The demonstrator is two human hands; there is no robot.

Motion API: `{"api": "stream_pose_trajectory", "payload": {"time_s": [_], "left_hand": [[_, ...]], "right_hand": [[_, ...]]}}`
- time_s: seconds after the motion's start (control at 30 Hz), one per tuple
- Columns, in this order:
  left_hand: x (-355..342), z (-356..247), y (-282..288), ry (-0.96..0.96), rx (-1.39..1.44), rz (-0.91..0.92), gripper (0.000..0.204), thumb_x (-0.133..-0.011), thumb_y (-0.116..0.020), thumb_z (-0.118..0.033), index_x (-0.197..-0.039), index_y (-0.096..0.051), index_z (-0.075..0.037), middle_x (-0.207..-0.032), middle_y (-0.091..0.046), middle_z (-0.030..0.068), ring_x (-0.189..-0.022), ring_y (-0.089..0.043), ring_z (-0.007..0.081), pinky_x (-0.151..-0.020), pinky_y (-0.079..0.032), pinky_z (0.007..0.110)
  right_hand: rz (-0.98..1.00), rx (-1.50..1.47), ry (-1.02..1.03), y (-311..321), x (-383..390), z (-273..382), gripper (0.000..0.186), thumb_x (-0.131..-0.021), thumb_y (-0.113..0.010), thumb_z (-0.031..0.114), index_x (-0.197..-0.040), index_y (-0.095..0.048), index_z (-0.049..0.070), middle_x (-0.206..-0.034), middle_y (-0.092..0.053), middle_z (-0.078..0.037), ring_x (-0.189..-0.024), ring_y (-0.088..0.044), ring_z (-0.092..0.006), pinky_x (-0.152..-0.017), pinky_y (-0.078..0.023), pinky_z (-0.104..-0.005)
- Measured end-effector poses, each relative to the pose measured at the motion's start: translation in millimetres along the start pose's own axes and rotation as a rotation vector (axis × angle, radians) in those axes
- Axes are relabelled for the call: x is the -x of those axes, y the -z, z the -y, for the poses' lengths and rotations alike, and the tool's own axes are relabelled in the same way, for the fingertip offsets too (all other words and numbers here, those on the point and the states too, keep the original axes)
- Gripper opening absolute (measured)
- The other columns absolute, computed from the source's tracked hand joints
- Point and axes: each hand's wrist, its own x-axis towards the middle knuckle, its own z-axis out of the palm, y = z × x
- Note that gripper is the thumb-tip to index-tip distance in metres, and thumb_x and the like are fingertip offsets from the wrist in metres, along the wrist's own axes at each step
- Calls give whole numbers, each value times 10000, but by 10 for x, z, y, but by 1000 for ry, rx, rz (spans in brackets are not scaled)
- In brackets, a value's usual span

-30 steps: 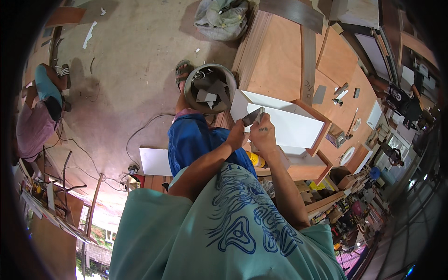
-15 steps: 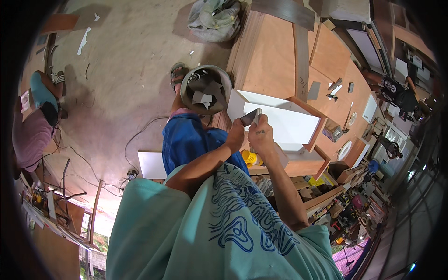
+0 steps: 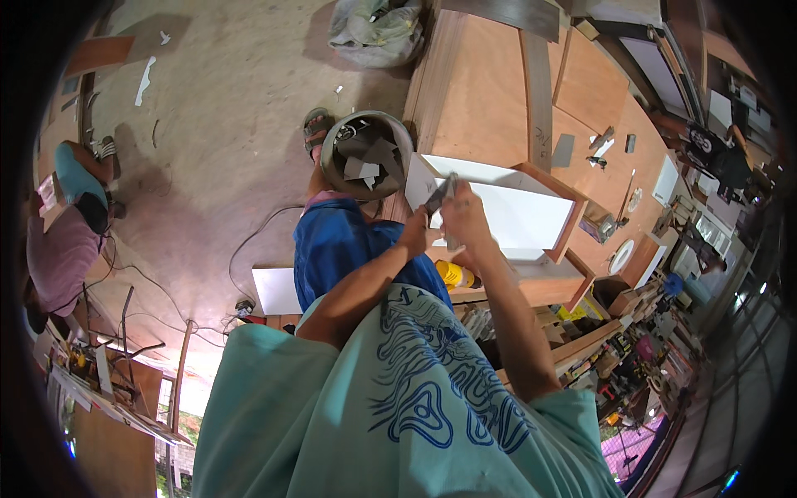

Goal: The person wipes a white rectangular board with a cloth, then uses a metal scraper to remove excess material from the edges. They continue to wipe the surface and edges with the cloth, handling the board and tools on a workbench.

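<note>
My left hand (image 3: 416, 229) is closed around a small dark flat piece (image 3: 437, 197), tilted up toward the white open box. My right hand (image 3: 463, 214) grips a slim pale grey object (image 3: 452, 238) against that piece; motion blurs it, so I cannot tell what it is. Both hands are in front of the white box (image 3: 506, 217) with wooden sides. Beside my leg stands a bucket (image 3: 407, 153) holding dark and white offcuts. A yellow object (image 3: 451, 274), perhaps a tool, lies below my hands.
Plywood sheets (image 3: 477, 83) lie at upper right, a crumpled sack (image 3: 375, 35) at top. A person (image 3: 66, 241) crouches at left near cables (image 3: 145, 276); another person (image 3: 714, 158) is at right. A white board (image 3: 274, 289) rests behind my leg. Cluttered shelves (image 3: 631, 357) fill lower right.
My right hand has shifted upward, and the pale object in it now reaches further down, blurred by motion. My left hand has risen slightly with the dark piece.
</note>
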Motion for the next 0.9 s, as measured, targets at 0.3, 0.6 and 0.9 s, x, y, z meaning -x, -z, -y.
{"api": "stream_pose_trajectory", "payload": {"time_s": [0.3,0.6,0.9], "left_hand": [[-17,-138,32,112,-156,66,590,-800,-686,-125,-1245,-343,57,-1073,-588,336,-1038,-589,477,-838,-513,461],[-27,-103,27,129,-230,72,448,-854,-654,-196,-1126,-407,59,-967,-630,279,-950,-619,465,-789,-513,482],[128,1,-4,-73,-341,33,377,-834,-598,-82,-1113,-388,60,-1071,-525,337,-1009,-556,486,-810,-488,498]], "right_hand": [[1,-237,-370,58,57,159,203,-881,-491,88,-985,-463,-84,-786,-643,-224,-541,-662,-274,-505,-532,-376],[-64,-238,-343,-97,243,55,213,-876,-523,95,-975,-463,-84,-725,-637,-216,-537,-648,-255,-500,-528,-369],[-9,-335,-554,16,424,237,206,-883,-508,94,-971,-468,-88,-725,-636,-208,-538,-642,-248,-502,-513,-369]]}}
